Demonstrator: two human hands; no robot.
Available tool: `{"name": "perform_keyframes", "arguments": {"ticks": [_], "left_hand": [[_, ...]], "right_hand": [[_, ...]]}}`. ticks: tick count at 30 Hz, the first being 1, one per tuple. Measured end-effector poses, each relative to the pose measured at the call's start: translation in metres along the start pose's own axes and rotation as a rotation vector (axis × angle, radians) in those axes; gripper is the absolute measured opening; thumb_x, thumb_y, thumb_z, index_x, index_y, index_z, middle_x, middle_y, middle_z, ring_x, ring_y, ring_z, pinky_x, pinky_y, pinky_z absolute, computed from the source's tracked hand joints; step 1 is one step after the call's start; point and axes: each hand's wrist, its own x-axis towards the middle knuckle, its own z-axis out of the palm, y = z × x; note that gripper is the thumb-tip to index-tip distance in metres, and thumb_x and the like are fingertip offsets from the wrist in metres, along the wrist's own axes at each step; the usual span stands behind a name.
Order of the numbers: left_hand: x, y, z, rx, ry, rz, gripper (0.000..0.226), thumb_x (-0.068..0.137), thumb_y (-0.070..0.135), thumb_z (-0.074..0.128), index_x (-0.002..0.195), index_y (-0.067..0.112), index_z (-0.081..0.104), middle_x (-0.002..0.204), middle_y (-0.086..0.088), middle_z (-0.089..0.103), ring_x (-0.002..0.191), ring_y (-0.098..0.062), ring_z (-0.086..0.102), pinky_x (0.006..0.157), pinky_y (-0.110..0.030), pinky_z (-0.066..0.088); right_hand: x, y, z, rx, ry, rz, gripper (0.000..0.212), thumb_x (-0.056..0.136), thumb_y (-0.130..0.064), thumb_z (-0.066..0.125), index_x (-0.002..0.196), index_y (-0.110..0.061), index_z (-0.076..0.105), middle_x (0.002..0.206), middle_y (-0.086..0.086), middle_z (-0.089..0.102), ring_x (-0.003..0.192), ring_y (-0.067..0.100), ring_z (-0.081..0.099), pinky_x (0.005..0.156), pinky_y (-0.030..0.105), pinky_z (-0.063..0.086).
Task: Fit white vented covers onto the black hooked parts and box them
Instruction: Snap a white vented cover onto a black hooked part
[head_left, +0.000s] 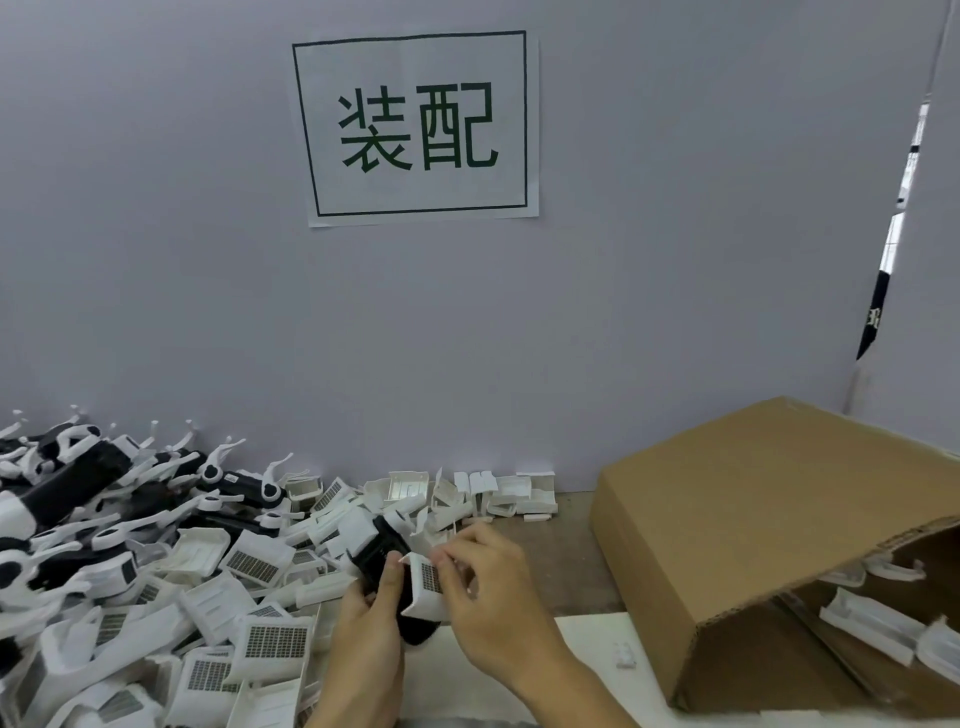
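Note:
My left hand (371, 613) grips a black hooked part (385, 551) near the table's middle, thumb lying along its side. My right hand (483, 587) pinches a white vented cover (427, 584) and holds it against the black part's right side. The cover's grille faces me. Part of the black piece is hidden behind both hands. A heap of loose white vented covers (260, 639) lies at the left front, and a pile of black hooked parts (78, 493) with white hooks is at the far left. The cardboard box (753, 519) stands at the right.
A grey partition wall with a paper sign (415, 127) rises behind the table. Several more white covers (498, 493) lie along the wall's base. Finished white pieces (872, 623) show inside the box under its raised flap. A small white clip (625, 654) lies on a white sheet.

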Motion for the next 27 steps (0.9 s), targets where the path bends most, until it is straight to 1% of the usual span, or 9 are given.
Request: {"name": "perform_keyframes", "arguments": {"ticks": [4,8,12,16,18,21,23,25,27], "left_hand": [[0.005,-0.005,-0.002,0.143,0.032,0.020,0.036,0.096,0.033,0.061,0.100,-0.002,0.067,0.066,-0.008,0.074,0.069,-0.023,0.069,0.062,-0.035,0.052],[0.001,-0.002,-0.001,0.274,0.069,0.053,0.042,0.094,0.042,0.064,0.087,0.001,0.067,0.052,0.002,0.069,0.062,-0.018,0.067,0.053,-0.030,0.047],[-0.005,0.005,0.003,0.249,0.097,0.031,0.040,0.094,0.039,0.064,0.095,-0.001,0.065,0.072,-0.011,0.069,0.068,-0.022,0.065,0.049,-0.027,0.044],[-0.007,0.010,0.002,0.290,0.149,0.039,0.043,0.096,0.039,0.062,0.083,-0.003,0.062,0.064,-0.010,0.062,0.062,-0.021,0.057,0.051,-0.029,0.036],[-0.007,0.011,0.001,0.311,0.156,0.025,0.045,0.094,0.038,0.066,0.088,-0.007,0.064,0.071,-0.014,0.063,0.067,-0.026,0.059,0.057,-0.032,0.040],[-0.005,0.013,0.000,0.325,0.144,0.019,0.037,0.087,0.033,0.075,0.090,-0.003,0.069,0.083,-0.018,0.070,0.080,-0.030,0.066,0.079,-0.043,0.054],[-0.004,0.013,-0.002,0.370,0.141,0.057,0.025,0.085,0.031,0.078,0.084,0.007,0.070,0.076,-0.009,0.070,0.077,-0.025,0.065,0.087,-0.046,0.054],[-0.002,0.012,-0.003,0.384,0.131,0.120,0.021,0.086,0.033,0.077,0.080,0.013,0.070,0.069,0.000,0.069,0.074,-0.022,0.064,0.085,-0.046,0.055],[-0.002,0.008,-0.002,0.308,0.083,0.122,0.028,0.093,0.037,0.068,0.087,0.010,0.073,0.070,-0.003,0.070,0.071,-0.023,0.064,0.067,-0.037,0.052]], "right_hand": [[-0.001,-0.004,-0.005,-0.094,-0.048,-0.060,0.031,0.102,-0.033,0.041,0.080,-0.022,0.059,0.076,-0.014,0.045,0.069,0.004,0.042,0.064,0.020,0.033],[-0.003,-0.014,-0.011,-0.168,-0.114,-0.086,0.030,0.101,-0.031,0.038,0.074,-0.023,0.046,0.074,-0.009,0.046,0.067,0.009,0.042,0.061,0.025,0.031],[-0.007,-0.023,-0.020,-0.088,-0.181,-0.083,0.027,0.096,-0.031,0.038,0.071,-0.022,0.044,0.067,-0.006,0.047,0.062,0.012,0.042,0.053,0.024,0.032],[-0.008,-0.029,-0.024,-0.029,-0.262,-0.129,0.019,0.090,-0.043,0.050,0.095,-0.024,0.054,0.078,-0.005,0.057,0.070,0.013,0.052,0.059,0.027,0.038],[-0.008,-0.026,-0.022,-0.048,-0.280,-0.116,0.029,0.088,-0.046,0.055,0.113,-0.031,0.053,0.093,-0.008,0.063,0.085,0.014,0.058,0.070,0.027,0.044],[-0.007,-0.018,-0.016,-0.027,-0.205,-0.032,0.043,0.086,-0.058,0.056,0.120,-0.032,0.053,0.099,-0.012,0.063,0.089,0.008,0.059,0.078,0.029,0.051],[-0.006,-0.013,-0.013,-0.033,-0.113,0.021,0.042,0.085,-0.067,0.052,0.108,-0.032,0.055,0.094,-0.017,0.056,0.086,0.003,0.054,0.077,0.024,0.051],[-0.004,-0.010,-0.010,-0.046,-0.016,0.054,0.040,0.083,-0.072,0.050,0.095,-0.033,0.054,0.089,-0.018,0.052,0.084,0.001,0.051,0.070,0.017,0.046],[-0.003,-0.010,-0.008,-0.039,0.035,0.068,0.042,0.082,-0.073,0.051,0.090,-0.032,0.056,0.085,-0.018,0.052,0.085,0.000,0.051,0.066,0.014,0.043]]}}
